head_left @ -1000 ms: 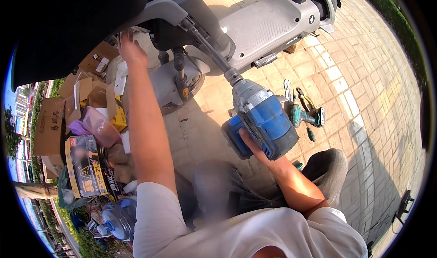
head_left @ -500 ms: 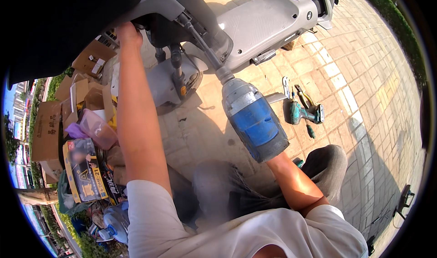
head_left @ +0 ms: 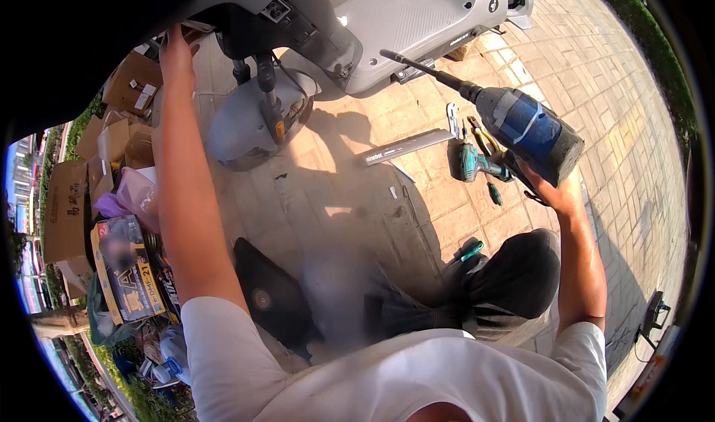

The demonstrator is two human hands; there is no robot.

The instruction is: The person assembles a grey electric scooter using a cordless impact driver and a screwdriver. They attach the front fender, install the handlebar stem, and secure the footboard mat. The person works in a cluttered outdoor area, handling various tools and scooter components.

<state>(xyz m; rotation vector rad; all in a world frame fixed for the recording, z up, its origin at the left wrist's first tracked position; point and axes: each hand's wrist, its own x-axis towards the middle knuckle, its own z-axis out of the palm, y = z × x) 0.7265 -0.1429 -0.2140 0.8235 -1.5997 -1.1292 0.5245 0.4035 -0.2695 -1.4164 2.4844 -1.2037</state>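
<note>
Head view, one blue drill (head_left: 530,135) gripped in right hand (head_left: 555,191) fingers, left hand (head_left: 176,53) on one scooter (head_left: 387,27), grip unclear

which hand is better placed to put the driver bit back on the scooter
Right: the right hand grips the blue cordless driver, its long bit aimed at the grey scooter body. The left hand braces the scooter's front.

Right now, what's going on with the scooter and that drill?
A person crouches on the paving beside a grey scooter. The right hand holds a blue power drill with a long bit, its tip close to the scooter's underside but apart from it. The left hand is pressed against the scooter's front. A teal drill, pliers and a screwdriver lie on the paving, and cardboard boxes are stacked to the left.
</note>
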